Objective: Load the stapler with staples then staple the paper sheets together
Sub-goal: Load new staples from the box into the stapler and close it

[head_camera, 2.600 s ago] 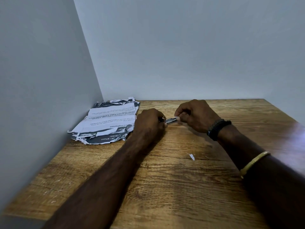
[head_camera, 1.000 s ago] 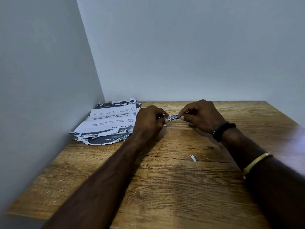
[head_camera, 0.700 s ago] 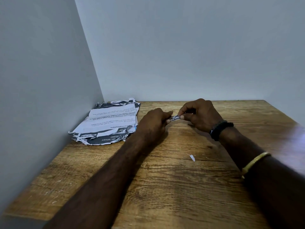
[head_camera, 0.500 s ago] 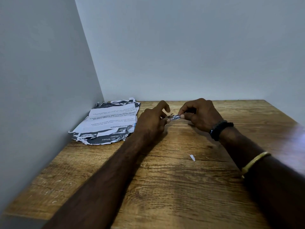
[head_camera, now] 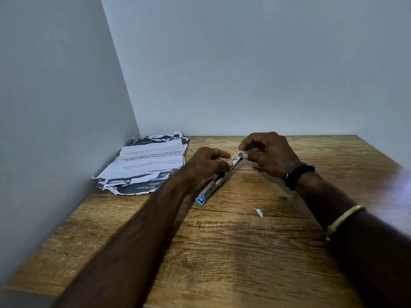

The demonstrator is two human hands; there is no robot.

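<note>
1. The stapler (head_camera: pixel 219 177) lies at a slant on the bench (head_camera: pixel 244 252), its blue-tipped end toward the person and its far end up between the 2 hands. It looks like a small metal one, light enough to skid on the wood if pushed without a steadying grip.

2. The left hand (head_camera: pixel 205 164) is curled over the middle of the stapler and seems to pin it to the bench, forefinger stretched toward the far end. Its grip is closed around the body, though the palm side is hidden from where I stand.

3. The right hand (head_camera: pixel 270 153) pinches the far end of the stapler with thumb and forefinger. It may be holding a strip of staples or the metal tray there; the part is too small to say which.

4. I would guess the loading step is in hand, not yet the stapling. A staple strip is stiff but brittle and snaps along its length, so it wants a light pinch at its sides, fed straight into the channel.

5. The stapler itself is rigid and smooth. The safest hold is on the body near the hinge, fingers clear of the sprung end.

6. The paper sheets (head_camera: pixel 148 162) lie in the corner, well apart from the hands, torn and crumpled at the edges. They are soft and will need squaring up, held flat near 1 corner.

7. A small white scrap (head_camera: pixel 259 212) lies on the bench near the right forearm.
</note>
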